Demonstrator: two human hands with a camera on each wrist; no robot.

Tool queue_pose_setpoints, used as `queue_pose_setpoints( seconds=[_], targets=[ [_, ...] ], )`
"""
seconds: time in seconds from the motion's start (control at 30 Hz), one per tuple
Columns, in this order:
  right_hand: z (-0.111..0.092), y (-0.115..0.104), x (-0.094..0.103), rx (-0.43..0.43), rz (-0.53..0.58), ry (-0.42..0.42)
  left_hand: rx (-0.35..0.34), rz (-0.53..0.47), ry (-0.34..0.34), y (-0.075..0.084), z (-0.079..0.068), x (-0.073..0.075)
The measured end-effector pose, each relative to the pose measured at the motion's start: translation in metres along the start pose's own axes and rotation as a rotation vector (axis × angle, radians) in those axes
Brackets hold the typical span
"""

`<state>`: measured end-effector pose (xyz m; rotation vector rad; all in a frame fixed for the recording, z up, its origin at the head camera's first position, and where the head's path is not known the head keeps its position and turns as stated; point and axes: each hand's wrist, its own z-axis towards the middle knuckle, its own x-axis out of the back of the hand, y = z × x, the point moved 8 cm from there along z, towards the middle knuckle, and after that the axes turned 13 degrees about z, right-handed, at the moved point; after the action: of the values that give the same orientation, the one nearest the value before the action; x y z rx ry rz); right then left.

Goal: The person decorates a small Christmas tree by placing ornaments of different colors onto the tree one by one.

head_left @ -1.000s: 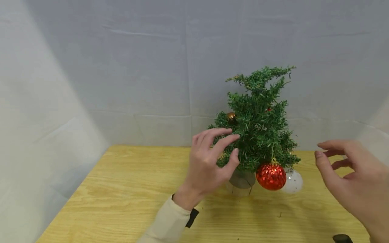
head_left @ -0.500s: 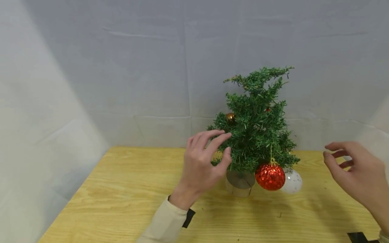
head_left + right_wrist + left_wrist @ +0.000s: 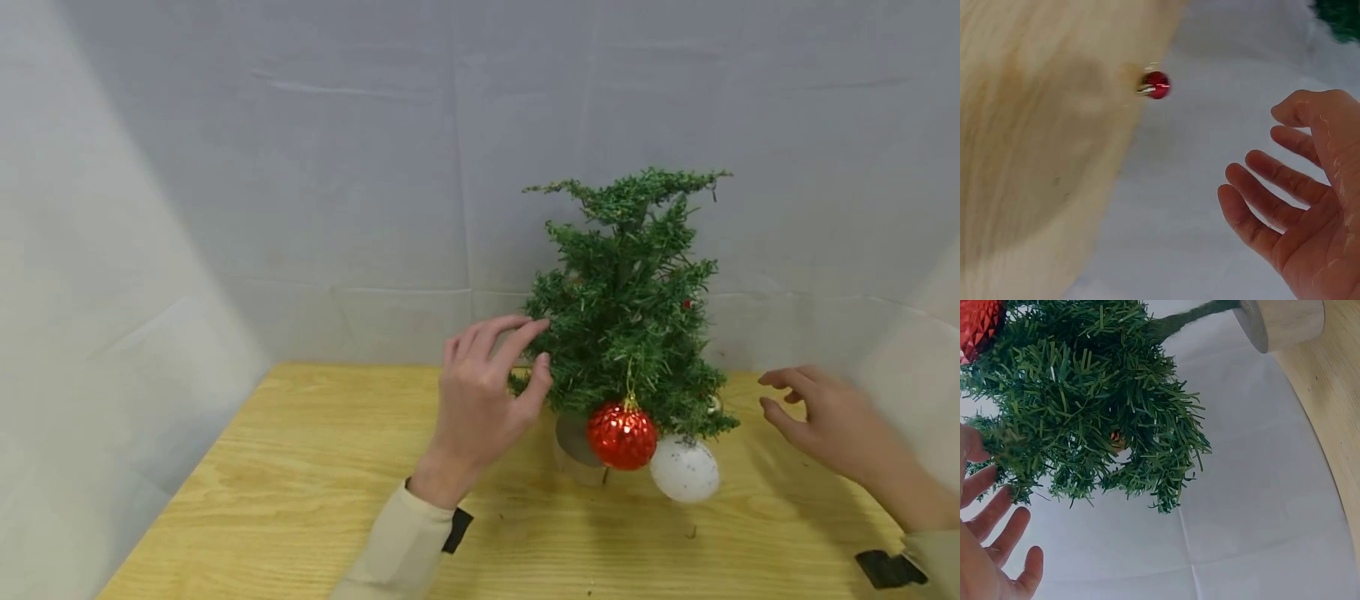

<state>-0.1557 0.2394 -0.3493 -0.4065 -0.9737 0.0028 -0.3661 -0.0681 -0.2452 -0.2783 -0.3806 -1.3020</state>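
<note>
A small green artificial Christmas tree point(image 3: 618, 308) stands right of centre on a round base point(image 3: 573, 446), wood-coloured in the left wrist view. A faceted red ball ornament point(image 3: 622, 435) hangs at its lower front by a gold loop, with a speckled white ball ornament point(image 3: 685, 471) beside it. At the left branches my left hand point(image 3: 480, 396) holds nothing, its fingers loosely bent and the fingertips right at the needles. My right hand point(image 3: 832, 425) hovers right of the tree, apart from it, with relaxed fingers and nothing in them.
The pale wooden table point(image 3: 322, 483) ends in front of a grey-white cloth backdrop point(image 3: 315, 183). A small red ornament point(image 3: 1157, 85) shows near the table's edge in the right wrist view. Tiny dark bits lie on the tabletop.
The tree has turned: the red and white balls have swung leftward, and the copper ball at left is now mostly hidden. My left hand has drifted left; the right has lately moved left.
</note>
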Motion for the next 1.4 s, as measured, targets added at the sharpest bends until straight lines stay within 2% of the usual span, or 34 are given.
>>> queue_pose_setpoints(
  seconds=[0.17,0.4,0.6,0.77,1.13,1.4],
  targets=[
    [0.004,0.014,-0.028,0.069,-0.017,-0.123,0.007,0.006,0.0,-0.004,0.001,-0.001],
    [0.008,0.028,-0.06,0.004,-0.034,-0.307,0.019,0.004,-0.006,-0.009,0.004,-0.001],
    [0.011,0.026,-0.072,0.002,0.011,-0.325,0.04,0.001,-0.033,-0.015,0.005,-0.004],
    [0.013,0.027,-0.081,-0.012,-0.002,-0.343,0.054,0.006,-0.052,-0.019,0.004,-0.005],
    [0.02,0.032,-0.087,-0.019,-0.021,-0.344,0.062,-0.008,-0.065,-0.022,0.002,-0.006],
    [0.024,0.044,-0.09,-0.025,0.036,-0.338,0.047,-0.044,-0.052,-0.021,0.001,-0.005]
  ],
)
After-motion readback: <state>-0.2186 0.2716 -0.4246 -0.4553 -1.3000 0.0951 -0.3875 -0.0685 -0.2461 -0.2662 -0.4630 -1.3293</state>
